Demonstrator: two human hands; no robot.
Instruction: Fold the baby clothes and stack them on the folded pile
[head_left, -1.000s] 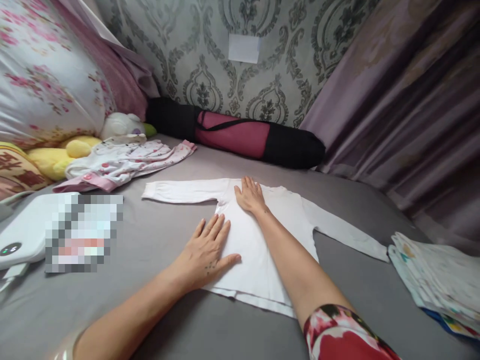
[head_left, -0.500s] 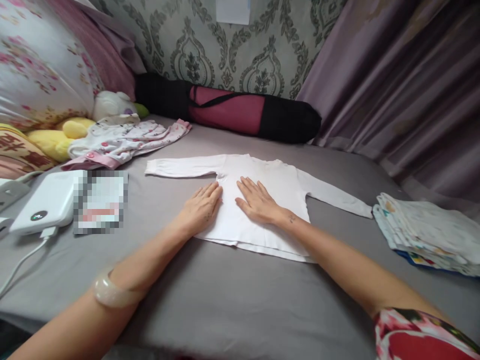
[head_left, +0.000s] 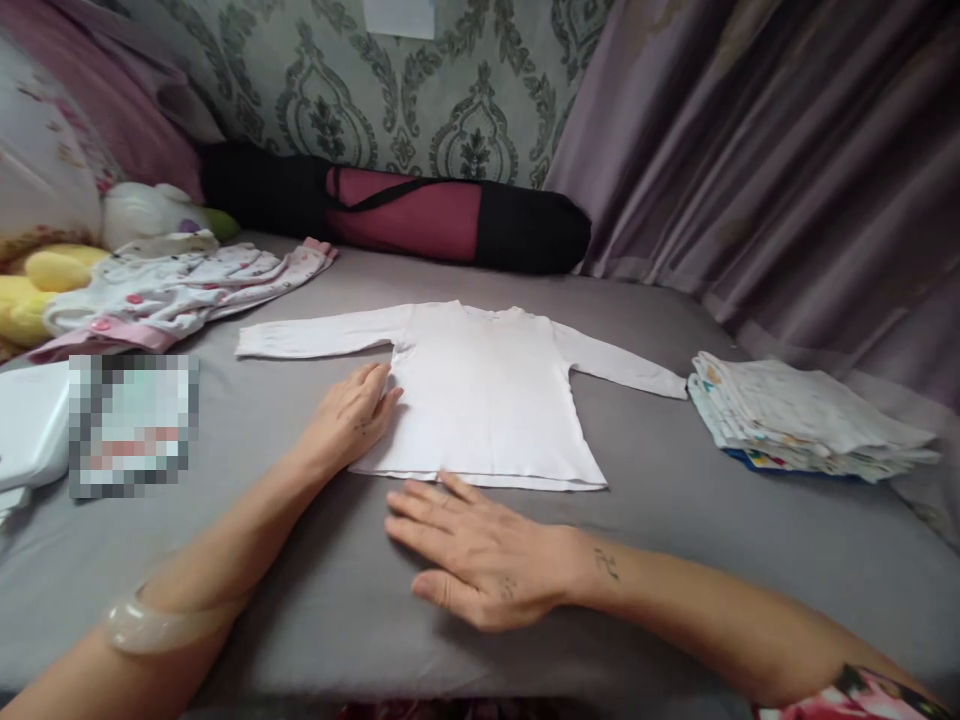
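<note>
A white long-sleeved shirt lies spread flat on the grey bed sheet, its sleeves out to both sides and its hem toward me. At the shirt's left edge, below the left sleeve, my left hand rests with its fingers extended and holds nothing. Just in front of the hem, my right hand is palm down with fingers spread, fingertips by the hem, holding nothing. Whether it touches the sheet is hard to tell.
Folded cloths are stacked at the right. On the left lie a patterned garment, a white power bank, a pixelated item and plush toys. A black and red long bag lies along the wall.
My right hand has come off the middle of the shirt, toward me, to in front of the hem. My left hand stays at the shirt's left edge. The camera view has shifted to the right.
</note>
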